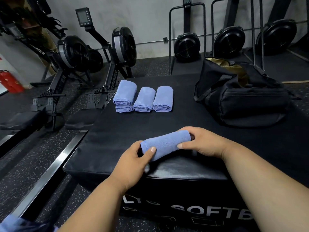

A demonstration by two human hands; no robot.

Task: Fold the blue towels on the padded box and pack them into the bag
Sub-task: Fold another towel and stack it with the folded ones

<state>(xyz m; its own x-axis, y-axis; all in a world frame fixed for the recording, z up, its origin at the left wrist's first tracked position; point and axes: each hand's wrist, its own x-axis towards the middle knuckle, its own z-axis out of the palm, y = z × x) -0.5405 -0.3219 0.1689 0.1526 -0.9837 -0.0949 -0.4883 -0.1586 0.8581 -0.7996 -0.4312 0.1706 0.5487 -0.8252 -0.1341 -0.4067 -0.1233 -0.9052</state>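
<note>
A rolled blue towel (pixel 167 144) lies near the front edge of the black padded box (pixel 117 131). My left hand (pixel 133 163) grips its left end and my right hand (pixel 202 143) grips its right end. Further back on the box sit several folded blue towels: a stack of two (pixel 124 92) on the left, one (pixel 144 99) in the middle and one (pixel 163 98) on the right. A black duffel bag (pixel 242 97) stands open at the back right of the box, showing a tan lining.
Rowing machines (pixel 73 54) stand on the speckled rubber floor to the left and behind. Fan wheels and metal frames (pixel 187 46) line the back wall. A red fire extinguisher (pixel 10 81) is at far left. Some blue cloth (pixel 11 223) shows at the bottom left corner.
</note>
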